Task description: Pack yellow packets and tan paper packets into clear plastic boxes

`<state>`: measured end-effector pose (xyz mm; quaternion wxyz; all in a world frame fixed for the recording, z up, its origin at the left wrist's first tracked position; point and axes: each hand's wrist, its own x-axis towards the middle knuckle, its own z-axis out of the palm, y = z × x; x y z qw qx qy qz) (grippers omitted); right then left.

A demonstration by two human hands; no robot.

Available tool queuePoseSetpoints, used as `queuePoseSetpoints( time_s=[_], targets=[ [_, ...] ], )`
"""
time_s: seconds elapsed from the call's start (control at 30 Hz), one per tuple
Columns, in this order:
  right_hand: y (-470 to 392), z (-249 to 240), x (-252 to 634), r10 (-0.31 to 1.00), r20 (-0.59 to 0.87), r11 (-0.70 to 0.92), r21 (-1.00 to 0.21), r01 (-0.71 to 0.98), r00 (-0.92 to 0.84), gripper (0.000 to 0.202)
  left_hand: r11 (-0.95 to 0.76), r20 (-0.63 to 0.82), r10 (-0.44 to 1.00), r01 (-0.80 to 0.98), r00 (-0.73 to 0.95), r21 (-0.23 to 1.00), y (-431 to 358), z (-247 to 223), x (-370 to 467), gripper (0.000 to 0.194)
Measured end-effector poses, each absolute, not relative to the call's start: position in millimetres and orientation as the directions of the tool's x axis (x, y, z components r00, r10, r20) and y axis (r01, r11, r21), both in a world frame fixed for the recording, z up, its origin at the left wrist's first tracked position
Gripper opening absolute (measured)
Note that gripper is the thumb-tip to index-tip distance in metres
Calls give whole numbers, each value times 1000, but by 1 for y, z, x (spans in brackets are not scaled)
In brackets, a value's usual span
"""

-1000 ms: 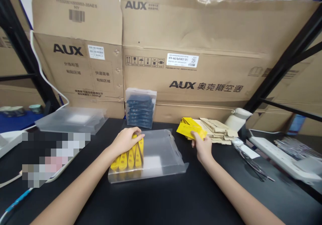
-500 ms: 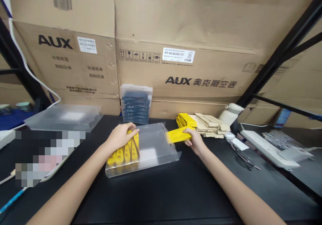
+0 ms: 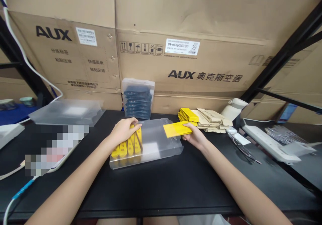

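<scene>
A clear plastic box (image 3: 156, 148) lies on the black table, its right end open. Several yellow packets (image 3: 129, 146) stand side by side in its left part. My left hand (image 3: 125, 130) is wrapped over the box's upper left edge and the packets, fingers partly hidden. Pinched in my right hand (image 3: 195, 136) is one yellow packet (image 3: 176, 129), whose left end overlaps the box's right end. Behind this hand are a stack of yellow packets (image 3: 188, 114) and a stack of beige packets (image 3: 212, 119).
A clear box of dark blue packets (image 3: 138, 101) stands against the cartons (image 3: 201, 94). Another clear box (image 3: 67, 112) lies at the left, near a pixelated object. On the right are a white bottle (image 3: 233, 109), cables and a power strip (image 3: 271, 144).
The view has tilted down slightly. The packet in my right hand has moved left, further over the box's right end. My left hand keeps its place on the box.
</scene>
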<state>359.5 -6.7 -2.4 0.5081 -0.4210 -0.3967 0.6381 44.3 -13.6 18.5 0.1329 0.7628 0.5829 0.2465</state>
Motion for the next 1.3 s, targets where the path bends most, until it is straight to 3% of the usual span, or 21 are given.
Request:
queuePoseSetpoints(
  time_s=[0.17, 0.3, 0.67, 0.8, 0.97, 1.07, 1.17, 1.23, 1.3],
  targets=[
    [-15, -5, 353, 895, -127, -282, -904, -322, -428, 27, -284, 214, 956, 833, 203, 475, -11, 18, 45, 39],
    [-22, 0, 351, 848, -118, -299, -912, -281, -516, 33, -280, 196, 958, 838, 211, 468, -11, 19, 47, 39],
    [-21, 3, 361, 830, -169, -241, -968, -69, -531, 39, -326, 208, 944, 820, 256, 470, -11, 21, 47, 36],
    [-24, -7, 347, 845, -63, -110, -992, -59, -531, 36, -334, 222, 941, 815, 257, 473, -13, 20, 46, 38],
    [-24, -22, 329, 933, 54, 60, -998, 6, -355, 37, -317, 201, 947, 824, 250, 469, -23, 21, 47, 39],
    [-24, -28, 325, 938, 146, 188, -977, 105, -315, 39, -341, 241, 939, 758, 245, 556, -26, 24, 47, 40],
    [-26, -28, 323, 921, 226, 296, -936, 193, -316, 34, -365, 341, 928, 542, 149, 757, -22, 27, 42, 41],
    [-29, -26, 321, 916, 246, 327, -916, 232, -317, 32, -319, 309, 947, 338, 86, 885, -16, 28, 35, 42],
    [-31, -24, 321, 914, 261, 348, -898, 269, -311, 31, -255, 241, 967, 274, 84, 927, -12, 28, 25, 41]
  ],
)
